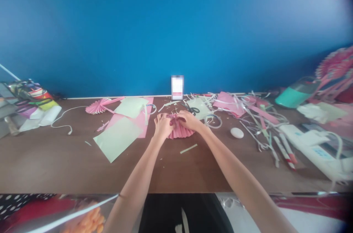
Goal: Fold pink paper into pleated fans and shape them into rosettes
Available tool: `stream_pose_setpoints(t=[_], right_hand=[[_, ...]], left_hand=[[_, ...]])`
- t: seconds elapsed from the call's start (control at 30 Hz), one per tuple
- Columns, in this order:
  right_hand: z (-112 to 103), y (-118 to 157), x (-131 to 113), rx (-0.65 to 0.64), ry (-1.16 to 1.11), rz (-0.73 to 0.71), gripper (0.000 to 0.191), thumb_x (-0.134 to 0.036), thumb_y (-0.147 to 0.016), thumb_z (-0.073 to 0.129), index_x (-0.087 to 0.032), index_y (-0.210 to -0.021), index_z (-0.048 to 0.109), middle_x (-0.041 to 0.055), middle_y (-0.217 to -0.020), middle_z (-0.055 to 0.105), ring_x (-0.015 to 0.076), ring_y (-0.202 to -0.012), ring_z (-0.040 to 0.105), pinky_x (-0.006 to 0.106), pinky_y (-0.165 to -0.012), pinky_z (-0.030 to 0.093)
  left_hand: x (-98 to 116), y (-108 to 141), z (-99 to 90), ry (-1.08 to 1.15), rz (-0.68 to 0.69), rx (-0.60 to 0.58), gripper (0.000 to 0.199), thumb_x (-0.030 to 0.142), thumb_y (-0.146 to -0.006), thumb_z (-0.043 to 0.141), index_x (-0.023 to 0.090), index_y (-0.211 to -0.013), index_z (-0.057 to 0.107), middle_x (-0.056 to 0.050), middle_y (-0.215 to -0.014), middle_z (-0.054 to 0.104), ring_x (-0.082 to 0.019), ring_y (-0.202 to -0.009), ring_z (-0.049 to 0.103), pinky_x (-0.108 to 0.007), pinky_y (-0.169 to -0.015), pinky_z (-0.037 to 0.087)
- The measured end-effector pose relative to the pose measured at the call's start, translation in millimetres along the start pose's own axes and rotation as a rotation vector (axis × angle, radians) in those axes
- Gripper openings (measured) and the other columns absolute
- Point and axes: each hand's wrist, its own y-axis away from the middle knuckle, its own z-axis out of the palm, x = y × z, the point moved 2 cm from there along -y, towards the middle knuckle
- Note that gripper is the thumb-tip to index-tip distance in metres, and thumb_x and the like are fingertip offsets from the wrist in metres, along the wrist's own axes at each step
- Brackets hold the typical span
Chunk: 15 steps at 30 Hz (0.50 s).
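Note:
Pleated pink paper (180,131) spreads like a fan on the brown table, between my two hands. My left hand (163,124) is closed on its left upper part. From the other side my right hand (190,119) grips the upper right part, its fingers bent over the folds. The fingertips of both hands partly cover the paper's upper edge. Just beyond my right hand lie dark-handled scissors (193,110), and a roll of clear tape (213,121) is to the right. A thin pale paper strip (189,149) rests in front of the pleats.
Left are pale green sheets (118,137), a finished pink paper fan (97,106) and a white cable (62,126). Right are paper scraps (228,102), a white oval object (237,132), red-ended pens (285,152) and a white power strip (311,148). A blurred phone-like screen (177,86) stands by the blue wall.

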Motion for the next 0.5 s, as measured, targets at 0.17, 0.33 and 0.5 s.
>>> stream_pose_setpoints(t=[0.17,0.33,0.5], right_hand=[[-1.0,0.7,-3.3,0.005,0.029,0.050,0.016,-0.015,-0.087,0.051,-0.019,-0.091,0.066,0.0043,-0.084,0.058,0.0175,-0.084,0.053,0.027,-0.073,0.041],[0.7,-0.4,-3.3,-0.013,0.043,0.082,0.016,-0.018,-0.086,0.053,-0.020,-0.095,0.067,0.0039,-0.087,0.059,0.0174,-0.087,0.053,0.026,-0.074,0.041],[2.9,-1.5,-5.9,0.029,0.028,0.199,0.010,-0.022,-0.087,0.055,-0.018,-0.085,0.064,0.0039,-0.086,0.061,0.0164,-0.080,0.055,0.025,-0.067,0.039]], left_hand=[[-1.2,-0.2,2.3,-0.001,0.015,0.020,0.028,0.032,-0.084,0.054,0.030,-0.107,0.069,-0.007,-0.123,0.054,-0.032,-0.120,0.036,-0.049,-0.099,0.033],[-1.7,-0.3,2.6,0.004,0.013,0.013,0.029,0.034,-0.083,0.054,0.030,-0.107,0.069,-0.007,-0.123,0.054,-0.033,-0.119,0.035,-0.050,-0.099,0.032],[-1.0,0.2,0.7,0.008,0.009,-0.001,0.029,0.033,-0.084,0.054,0.034,-0.109,0.068,-0.006,-0.124,0.054,-0.032,-0.120,0.035,-0.049,-0.099,0.032]])
